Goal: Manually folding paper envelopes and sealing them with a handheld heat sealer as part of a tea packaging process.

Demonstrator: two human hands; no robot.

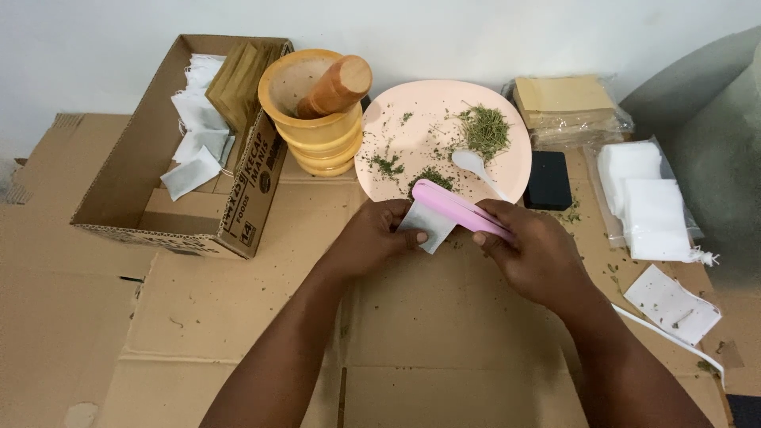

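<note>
Head view: left hand (379, 236) pinching a small white sachet (426, 225), grip closed on its lower edge. Right hand (533, 252) clamped on a pink sealer bar (458, 208) laid across the sachet's top. Just beyond the grips, a pink plate (412, 158) with dried herbs (484, 129) and a white spoon (474, 165). Farther left, wooden mortar (315, 127) with pestle (338, 87), open cardboard box (147, 170). Right of the grips, black block (548, 180), white bags (644, 202). Flattened cardboard surface (444, 333); white wall behind.

An open brown cardboard box (182, 158) lies left of the pink plate (396, 131); clear plastic packets of tan envelopes (567, 107) and white sachets (646, 198) lie to its right.
</note>
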